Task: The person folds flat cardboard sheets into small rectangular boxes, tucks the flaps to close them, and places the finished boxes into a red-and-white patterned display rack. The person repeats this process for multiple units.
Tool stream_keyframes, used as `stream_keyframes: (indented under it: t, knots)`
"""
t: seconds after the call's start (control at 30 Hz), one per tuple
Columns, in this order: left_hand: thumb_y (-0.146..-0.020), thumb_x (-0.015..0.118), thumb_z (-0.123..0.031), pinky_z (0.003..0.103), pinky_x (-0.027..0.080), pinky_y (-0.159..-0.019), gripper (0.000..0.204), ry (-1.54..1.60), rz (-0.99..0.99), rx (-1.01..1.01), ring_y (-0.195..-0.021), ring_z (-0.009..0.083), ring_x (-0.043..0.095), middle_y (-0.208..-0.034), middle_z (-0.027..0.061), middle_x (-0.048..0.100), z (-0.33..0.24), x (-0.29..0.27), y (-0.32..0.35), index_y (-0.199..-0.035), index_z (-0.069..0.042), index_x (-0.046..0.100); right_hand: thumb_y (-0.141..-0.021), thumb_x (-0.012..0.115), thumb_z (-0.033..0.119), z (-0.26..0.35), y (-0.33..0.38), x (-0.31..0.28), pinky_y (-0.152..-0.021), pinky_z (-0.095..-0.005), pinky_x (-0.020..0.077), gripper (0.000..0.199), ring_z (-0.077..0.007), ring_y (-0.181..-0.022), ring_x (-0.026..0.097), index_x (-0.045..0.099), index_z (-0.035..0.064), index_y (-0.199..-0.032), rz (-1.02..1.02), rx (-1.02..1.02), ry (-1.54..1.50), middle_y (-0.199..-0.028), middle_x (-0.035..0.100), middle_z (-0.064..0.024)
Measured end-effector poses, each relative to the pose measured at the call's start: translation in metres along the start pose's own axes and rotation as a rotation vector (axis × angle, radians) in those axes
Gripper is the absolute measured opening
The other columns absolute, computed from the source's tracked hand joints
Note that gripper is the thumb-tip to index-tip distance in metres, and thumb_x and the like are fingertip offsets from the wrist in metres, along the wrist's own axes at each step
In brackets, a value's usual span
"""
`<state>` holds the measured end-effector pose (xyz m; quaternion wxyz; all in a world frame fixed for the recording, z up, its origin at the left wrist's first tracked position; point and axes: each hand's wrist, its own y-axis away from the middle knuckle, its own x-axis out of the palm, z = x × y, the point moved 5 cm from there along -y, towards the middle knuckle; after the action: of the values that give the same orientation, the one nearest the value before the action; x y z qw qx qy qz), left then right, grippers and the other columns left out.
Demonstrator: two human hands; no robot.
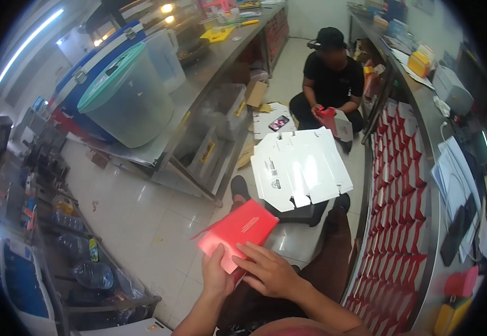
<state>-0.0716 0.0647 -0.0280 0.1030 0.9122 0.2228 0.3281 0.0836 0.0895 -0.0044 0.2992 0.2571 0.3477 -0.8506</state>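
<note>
A red cardboard box (243,227), partly folded, is held over my lap. My left hand (216,271) grips its near left corner, with the thumb on top. The fingers of my right hand (268,271) press against the near end by a folded flap; what they pinch there is partly hidden. Beyond the box, flat white die-cut cardboard sheets (302,168) lie stacked on a low dark stool (296,215) between my legs.
Ahead, a seated person in black (333,73) holds a red and white box (333,120). A phone (278,123) lies on cardboard there. Stacked red and white boxes (394,213) line the right side. A steel table (198,95) with a plastic bucket (126,98) stands left.
</note>
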Motion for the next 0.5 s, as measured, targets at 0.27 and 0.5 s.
stream_keyframes:
  t: [0.27, 0.5]
  knots:
    - [-0.104, 0.057, -0.003, 0.044, 0.059, -0.101, 0.027, 0.179, 0.198, 0.054, -0.111, 0.0277, 0.072, -0.123, 0.0166, 0.071, 0.010, -0.005, 0.022, -0.131, -0.001, 0.061, -0.090, 0.078, 0.011, 0.015, 0.023, -0.014, -0.116, -0.0427, 0.0443, 0.072, -0.0366, -0.141, 0.053, 0.048, 0.0050, -0.155, -0.399, 0.140, -0.517, -0.159, 0.047, -0.0231]
    - [-0.104, 0.063, -0.006, 0.037, 0.057, -0.097, 0.023, -0.006, 0.227, 0.184, -0.109, 0.0206, 0.071, -0.119, 0.0112, 0.072, 0.025, 0.031, 0.026, -0.128, -0.003, 0.065, -0.088, 0.080, 0.005, 0.016, 0.023, -0.047, -0.105, -0.0379, 0.0522, 0.047, -0.0321, -0.123, 0.064, 0.071, 0.0013, -0.134, -0.644, 0.167, -0.237, -0.150, 0.056, -0.0265]
